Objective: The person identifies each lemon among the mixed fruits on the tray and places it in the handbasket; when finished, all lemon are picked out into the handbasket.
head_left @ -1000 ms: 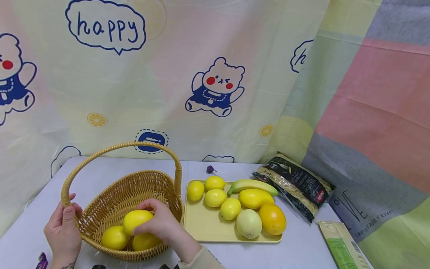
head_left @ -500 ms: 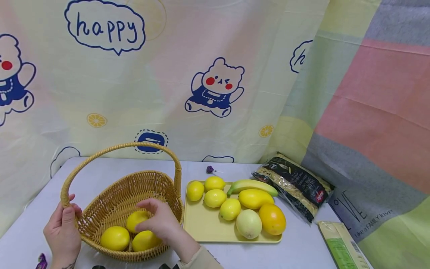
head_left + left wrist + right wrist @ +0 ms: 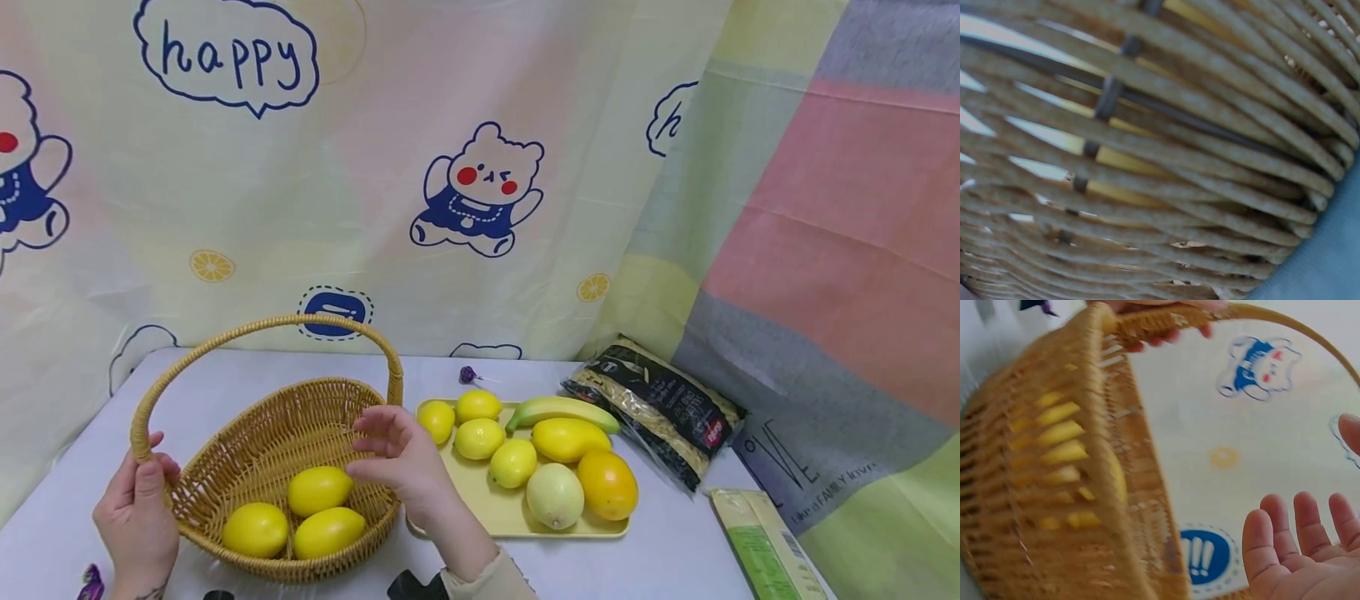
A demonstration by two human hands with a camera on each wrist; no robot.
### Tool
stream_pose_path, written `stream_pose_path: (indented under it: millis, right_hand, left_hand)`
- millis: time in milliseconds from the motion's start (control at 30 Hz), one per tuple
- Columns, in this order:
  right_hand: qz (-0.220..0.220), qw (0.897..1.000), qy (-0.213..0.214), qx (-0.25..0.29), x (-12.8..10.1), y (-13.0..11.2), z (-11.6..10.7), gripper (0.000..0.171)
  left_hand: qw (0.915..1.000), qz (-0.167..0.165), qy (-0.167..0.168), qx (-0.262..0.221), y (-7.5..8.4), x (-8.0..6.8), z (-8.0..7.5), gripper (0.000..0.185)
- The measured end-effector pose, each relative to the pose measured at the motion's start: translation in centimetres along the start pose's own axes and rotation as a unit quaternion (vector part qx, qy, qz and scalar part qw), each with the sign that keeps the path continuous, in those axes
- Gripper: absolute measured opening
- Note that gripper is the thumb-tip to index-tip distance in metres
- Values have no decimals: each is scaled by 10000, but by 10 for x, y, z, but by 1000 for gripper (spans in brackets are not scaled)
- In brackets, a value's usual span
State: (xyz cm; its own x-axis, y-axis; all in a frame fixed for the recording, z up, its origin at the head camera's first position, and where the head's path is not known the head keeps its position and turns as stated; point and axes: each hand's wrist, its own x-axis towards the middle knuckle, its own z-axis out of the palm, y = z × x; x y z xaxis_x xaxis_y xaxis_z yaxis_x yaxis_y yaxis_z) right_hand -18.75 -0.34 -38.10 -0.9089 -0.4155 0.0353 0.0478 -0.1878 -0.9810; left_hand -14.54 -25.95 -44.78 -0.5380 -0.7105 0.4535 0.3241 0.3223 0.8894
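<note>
A wicker basket (image 3: pixel 247 450) with a tall arched handle stands on the left of the table. Three lemons (image 3: pixel 320 491) lie together in its near end. My left hand (image 3: pixel 138 508) grips the foot of the handle at the left. The left wrist view shows only the basket's woven side (image 3: pixel 1166 150), close up, with yellow behind the gaps. Over the basket's right rim hovers my right hand (image 3: pixel 408 462), holding nothing, its fingers apart and loosely bent. In the right wrist view, that hand's fingers (image 3: pixel 1259 540) are beside the basket, apart from it.
Right of the basket, a yellow tray (image 3: pixel 495 517) bears several lemons (image 3: pixel 480 438), a banana (image 3: pixel 562 410), a mango (image 3: pixel 572 440), an orange fruit (image 3: pixel 607 485) and a pale green round fruit (image 3: pixel 555 496). Beyond lie a black-labelled bag (image 3: pixel 660 408), a green-and-cream packet (image 3: pixel 765 546) and a lollipop (image 3: pixel 468 374).
My right hand has let go of a lemon inside the basket, then moved right and up toward the rim. My left hand keeps its grip on the handle.
</note>
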Motion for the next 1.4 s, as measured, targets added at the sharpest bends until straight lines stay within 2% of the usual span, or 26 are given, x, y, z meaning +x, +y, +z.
stream_pose_path:
  millis: [167,433,600,800,900,1100,1400]
  right_hand:
    - [-406,9988,245,94,-8,-12,-21,50]
    - [-853,9891,1200,19,-14,-14,-58,53]
    - [-1105,9729,2022,-207,-14,-5,-80,60]
    - [-1246,9438,3036,-386,-12,14,-96,67]
    - [-1260,9301,3411,-528,-11,24,-100,67]
    - [-1204,9139,3811,-716,-7,40,-108,65]
    - [-920,9044,4078,-856,0,51,-115,65]
  left_hand:
    - [10000,-14,0,32,1,1,0,29]
    - [9999,-113,14,42,2,0,0,29]
    - [10000,-80,20,43,2,0,0,28]
    - [9999,-97,8,96,1,0,0,28]
    - [9999,-102,5,116,1,0,0,28]
    - [9999,-109,-1,134,1,0,0,28]
    - [9999,-132,-17,36,1,0,0,29]
